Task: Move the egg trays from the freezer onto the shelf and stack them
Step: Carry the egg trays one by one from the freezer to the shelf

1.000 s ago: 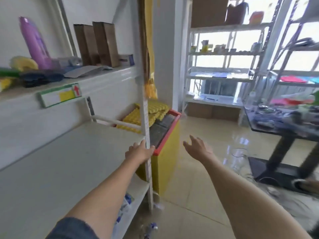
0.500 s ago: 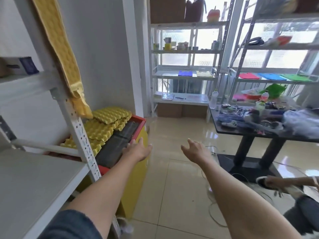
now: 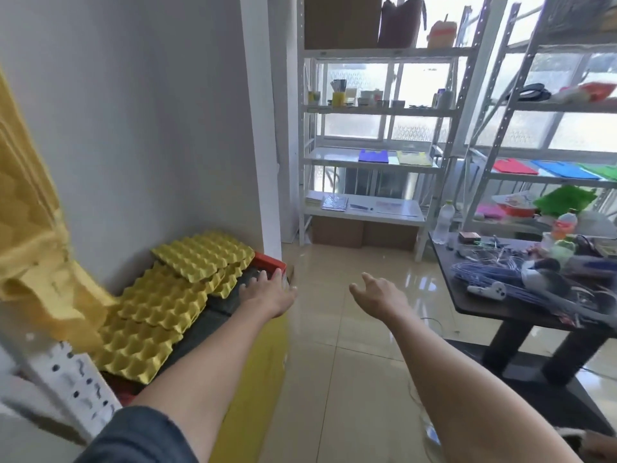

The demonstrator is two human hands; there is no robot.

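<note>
Yellow egg trays (image 3: 167,295) lie overlapped in a row on top of a chest freezer (image 3: 263,359) with yellow sides and a red rim, standing against the wall. The farthest tray (image 3: 203,253) sits highest. My left hand (image 3: 267,290) reaches over the freezer's dark lid, fingers spread, just right of the trays and holding nothing. My right hand (image 3: 377,295) hovers open over the tiled floor, right of the freezer. A white perforated shelf post (image 3: 73,385) stands at the lower left, with a yellow sheet (image 3: 30,248) hanging beside it.
A dark table (image 3: 500,305) cluttered with cables and bottles stands at the right. White metal racks (image 3: 377,108) with boxes and coloured sheets line the windows. Glossy tiled floor (image 3: 334,379) lies between freezer and table. Another person's hand (image 3: 597,446) shows at the bottom right.
My view has swung right, away from the shelf toward the freezer. Both hands have moved forward; the left left the shelf post and now reaches over the freezer lid near the trays.
</note>
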